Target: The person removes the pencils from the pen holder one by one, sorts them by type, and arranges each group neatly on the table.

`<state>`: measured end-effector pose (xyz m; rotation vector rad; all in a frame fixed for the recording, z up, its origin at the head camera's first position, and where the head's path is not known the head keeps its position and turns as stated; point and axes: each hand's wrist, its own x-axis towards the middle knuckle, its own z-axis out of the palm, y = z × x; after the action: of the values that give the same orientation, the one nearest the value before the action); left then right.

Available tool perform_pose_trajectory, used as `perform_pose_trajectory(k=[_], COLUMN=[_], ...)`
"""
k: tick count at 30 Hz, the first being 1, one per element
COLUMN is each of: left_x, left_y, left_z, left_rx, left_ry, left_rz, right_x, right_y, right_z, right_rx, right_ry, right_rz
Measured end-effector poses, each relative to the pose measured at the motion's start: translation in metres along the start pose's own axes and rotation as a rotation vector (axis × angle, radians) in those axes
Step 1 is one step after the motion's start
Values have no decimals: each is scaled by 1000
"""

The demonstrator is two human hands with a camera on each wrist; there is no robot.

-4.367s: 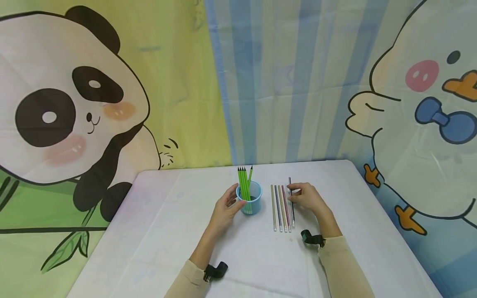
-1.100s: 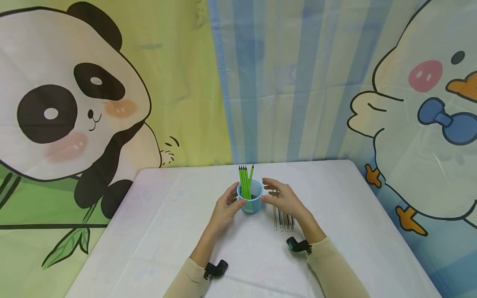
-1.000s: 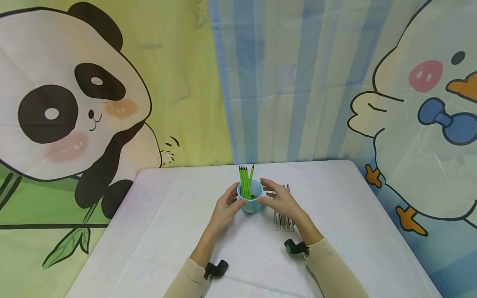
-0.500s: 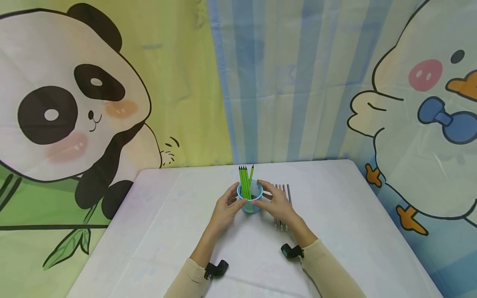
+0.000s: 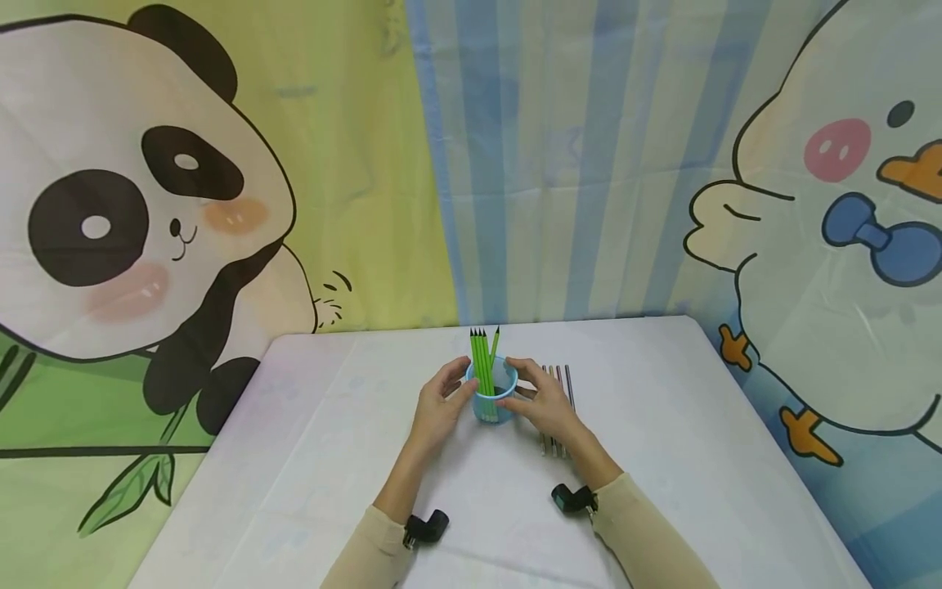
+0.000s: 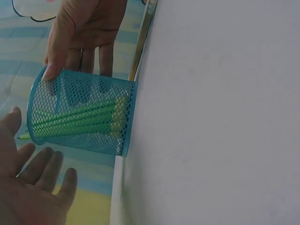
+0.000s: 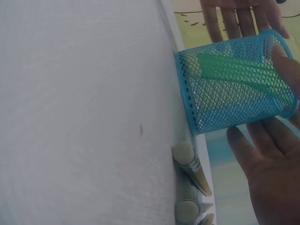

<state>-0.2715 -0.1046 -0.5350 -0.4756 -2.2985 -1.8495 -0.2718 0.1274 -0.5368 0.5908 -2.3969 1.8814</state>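
Observation:
A light blue mesh pencil cup [image 5: 504, 375] stands upright on the table, holding several green pencils [image 5: 480, 360], dark tips up. My right hand [image 5: 548, 406] grips the cup from the right, thumb on the near side by the rim and fingers round the far side. My left hand [image 5: 436, 409] is beside the cup's left side, fingers spread. In the left wrist view, a gap shows between the left hand [image 6: 28, 192] and the cup [image 6: 77, 89]. The right wrist view shows the right thumb over the mesh cup [image 7: 225, 101].
Right of the cup lies a row of several thin pencils [image 5: 570, 386], partly hidden by the right hand and forearm. Their eraser ends [image 7: 183, 153] show close up in the right wrist view. A white cloth covers the table [image 5: 331, 458], with printed curtains [image 5: 530, 164] behind.
My right hand has moved left from the loose pencils to the cup and taken hold of it. My left thumb has lifted away from the cup's rim. The cup has barely shifted.

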Motion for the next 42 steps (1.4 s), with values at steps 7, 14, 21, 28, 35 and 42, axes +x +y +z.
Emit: perform_pose_trajectory(k=[7,14,21,28,35,42], left_x=[14,28,32,33,37,44], left_y=[9,12,12,10,16,33], left_z=[2,6,11,14,12,2], left_rx=[1,-25,13,55,39,-6], left_ry=[173,216,200,209,244,305], left_rz=[112,145,109,111,172,246], right_x=[-1,0,-1,-8,-9,-3], right_y=[-2,-3,-5,-32,-35,-12], right_z=[1,1,2,0,0,0], right_rx=[13,33,30,54,61,42], right_ry=[-9,-14,-19,-25,-21,-13], right_rz=[5,0,12,3,7,6])
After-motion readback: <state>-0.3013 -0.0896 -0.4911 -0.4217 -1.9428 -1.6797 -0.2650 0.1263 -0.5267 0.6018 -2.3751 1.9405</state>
